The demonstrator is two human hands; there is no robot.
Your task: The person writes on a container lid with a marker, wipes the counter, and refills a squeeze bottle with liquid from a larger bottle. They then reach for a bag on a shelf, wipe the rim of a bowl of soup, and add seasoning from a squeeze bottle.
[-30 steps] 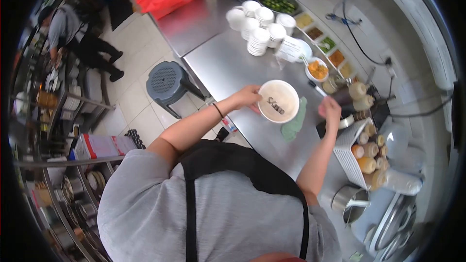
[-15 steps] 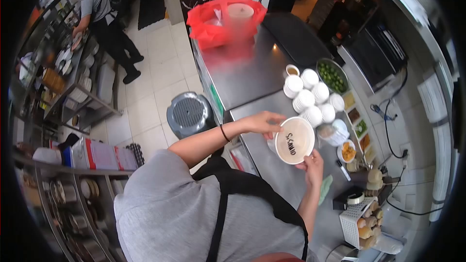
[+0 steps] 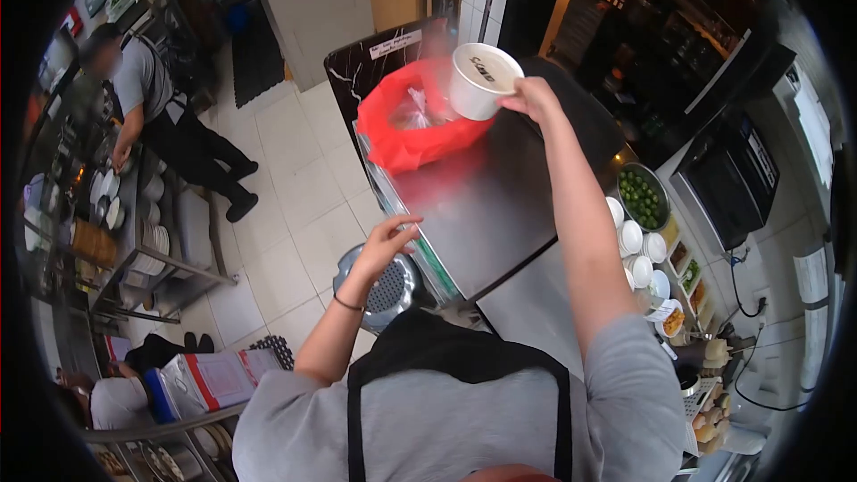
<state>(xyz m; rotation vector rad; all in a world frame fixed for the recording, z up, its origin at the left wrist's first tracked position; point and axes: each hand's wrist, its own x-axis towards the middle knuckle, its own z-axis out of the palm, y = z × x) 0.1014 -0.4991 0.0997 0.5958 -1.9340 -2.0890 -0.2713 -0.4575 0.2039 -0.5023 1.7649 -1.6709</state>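
Over the far end of the counter [image 3: 504, 232], it's the person's right hand [image 3: 536, 100] gripping the white tub [image 3: 473, 96] by its side, right at the red bag [image 3: 393, 136], while the left hand [image 3: 386, 248], free with fingers loosely spread, hangs near the counter's edge, above the stool [image 3: 389, 290].

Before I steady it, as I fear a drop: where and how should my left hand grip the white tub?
Probably the white tub is best cupped just under its rim, from the left: the right hand holds the opposite side, and the rim juts beyond the wall.
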